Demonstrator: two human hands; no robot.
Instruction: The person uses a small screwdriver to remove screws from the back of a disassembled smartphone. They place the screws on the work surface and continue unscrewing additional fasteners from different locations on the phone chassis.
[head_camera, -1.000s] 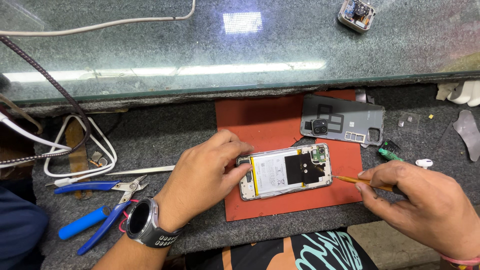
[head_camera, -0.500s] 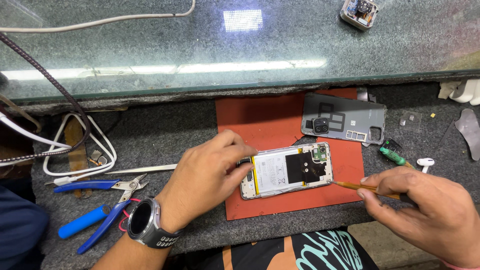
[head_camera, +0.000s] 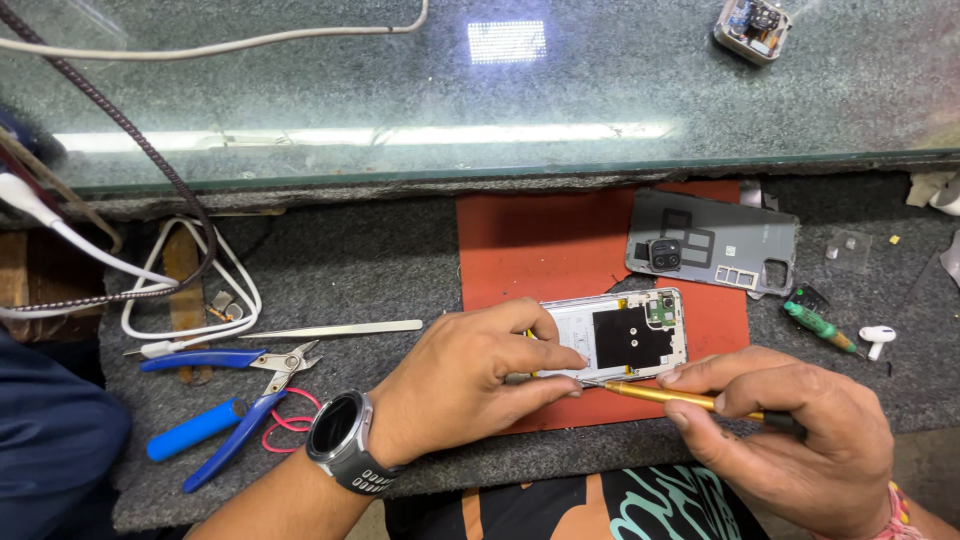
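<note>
An opened phone (head_camera: 630, 335) with its back off lies on a red mat (head_camera: 540, 245), showing a black shield and a green board corner. My left hand (head_camera: 470, 375), with a watch on the wrist, presses down on the phone's left end and covers it. My right hand (head_camera: 790, 430) grips a gold-shafted screwdriver (head_camera: 660, 396), its tip resting at the phone's lower edge next to my left fingers. The grey back cover (head_camera: 715, 240) lies on the mat behind the phone.
Blue-handled pliers (head_camera: 230, 400), metal tweezers (head_camera: 335, 329) and coiled white cables (head_camera: 190, 290) lie to the left. A green-tipped screwdriver (head_camera: 815, 325) and a white earbud (head_camera: 877, 336) lie at the right. A glass counter (head_camera: 480, 90) runs along the back.
My right hand has swung the screwdriver leftward and lower, from the phone's right side to its lower edge. My left hand has stayed on the phone.
</note>
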